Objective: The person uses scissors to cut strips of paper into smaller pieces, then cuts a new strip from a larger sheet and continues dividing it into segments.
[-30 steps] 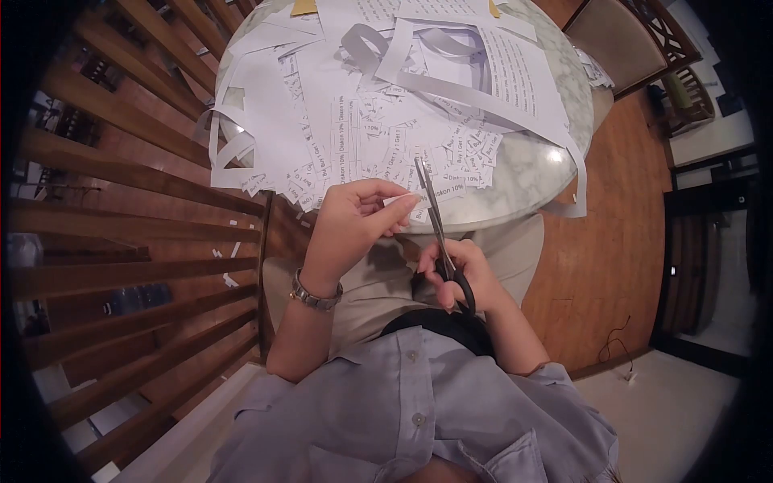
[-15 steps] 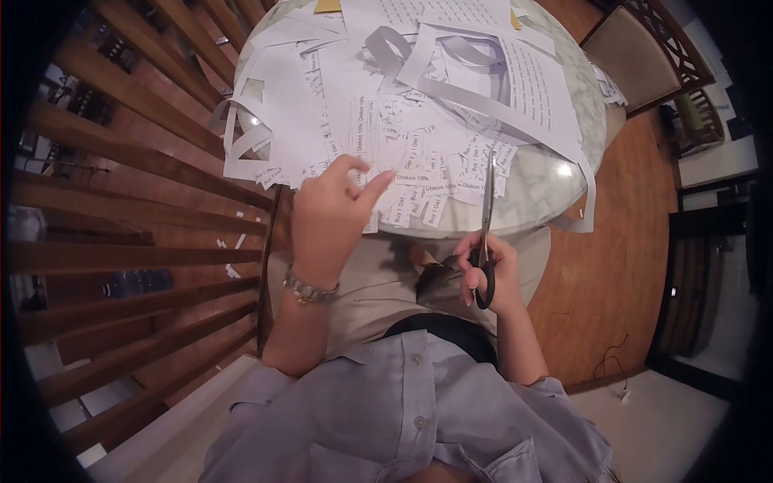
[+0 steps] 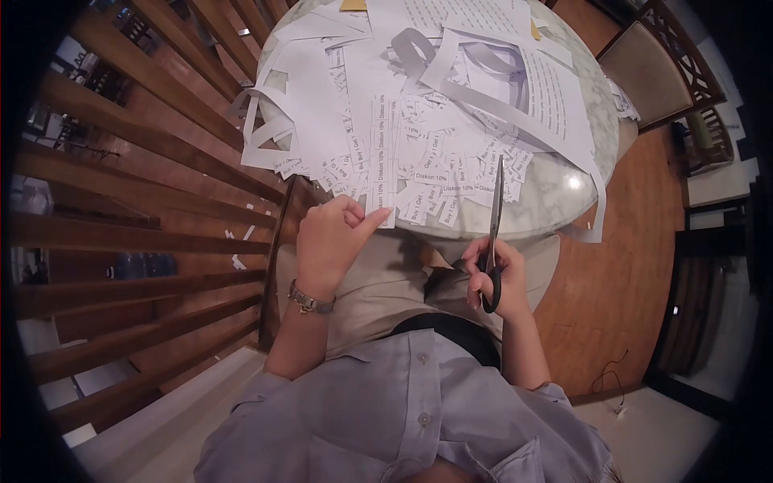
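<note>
My left hand [image 3: 328, 245], with a metal watch [image 3: 310, 302] on its wrist, is at the near table edge. Its thumb lies over the lower end of a long printed paper strip [image 3: 384, 157] reading "Diskon 10%", and its other fingers are curled in. My right hand [image 3: 503, 278] grips black-handled scissors [image 3: 496, 213] by the finger loops. Their blades point away from me and look closed, with tips over small cut paper slips [image 3: 451, 189]. Some slips read "Buy 1 Get 1", others "Diskon 10%". The slips lie loosely piled between the strip and the scissors.
The round marble table [image 3: 576, 181] bears printed sheets [image 3: 551, 101], white sheets at the left and curled paper offcuts [image 3: 515, 121]. Wooden slats [image 3: 145, 173] stand at my left. A cushioned chair [image 3: 644, 68] stands at the far right. Paper scraps [image 3: 237, 262] lie on the floor.
My left hand has come down toward the near table edge, its thumb now over the strip's lower end. The scissors stay in my right hand, nearly unmoved. The whole view has shifted slightly.
</note>
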`<state>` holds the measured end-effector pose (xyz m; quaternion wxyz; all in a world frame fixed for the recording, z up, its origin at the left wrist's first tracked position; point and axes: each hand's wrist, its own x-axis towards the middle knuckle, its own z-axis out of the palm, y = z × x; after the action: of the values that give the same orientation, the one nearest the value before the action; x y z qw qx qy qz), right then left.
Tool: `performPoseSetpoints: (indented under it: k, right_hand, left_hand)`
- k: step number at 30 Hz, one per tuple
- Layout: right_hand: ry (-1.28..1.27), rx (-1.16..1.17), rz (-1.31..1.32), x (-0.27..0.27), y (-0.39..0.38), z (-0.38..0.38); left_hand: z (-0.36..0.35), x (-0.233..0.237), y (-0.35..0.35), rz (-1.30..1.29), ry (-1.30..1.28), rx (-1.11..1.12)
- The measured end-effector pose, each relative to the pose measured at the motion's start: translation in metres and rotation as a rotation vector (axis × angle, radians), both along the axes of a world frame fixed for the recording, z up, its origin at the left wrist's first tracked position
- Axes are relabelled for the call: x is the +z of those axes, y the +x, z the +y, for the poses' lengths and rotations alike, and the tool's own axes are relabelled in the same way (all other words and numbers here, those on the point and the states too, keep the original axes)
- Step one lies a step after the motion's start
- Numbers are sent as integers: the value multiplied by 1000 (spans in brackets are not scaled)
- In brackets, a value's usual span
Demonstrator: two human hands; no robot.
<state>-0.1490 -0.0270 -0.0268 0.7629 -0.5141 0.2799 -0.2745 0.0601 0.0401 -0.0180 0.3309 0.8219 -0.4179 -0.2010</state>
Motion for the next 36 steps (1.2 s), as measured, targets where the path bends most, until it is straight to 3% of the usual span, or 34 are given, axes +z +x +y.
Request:
performPoseSetpoints:
  k: [8,10,19,23,28,32,36]
  right_hand:
    - [-3,-5,17,-2,-2,0]
    - [-5,-9,15,-3,-2,0]
    - [-1,-6,28,-1,-1,0]
    - [-18,-3,27,-3,-1,0]
    - [-4,4,37,-4,1,1]
    - [-5,-1,45,-4,-2,-1]
    - [7,-5,39,-4,-1,0]
  left_hand:
    - [-3,-6,0,76,-25,19]
    - [-4,1,-1,283,-54,28]
    - [-2,2,7,414,-113,-34]
    - [-3,0,8,384,-145,-32]
    - [-8,-4,0,153,-126,54]
    - [-9,-3,2,226,-93,88]
    - [-3,0,8,108,-181,108]
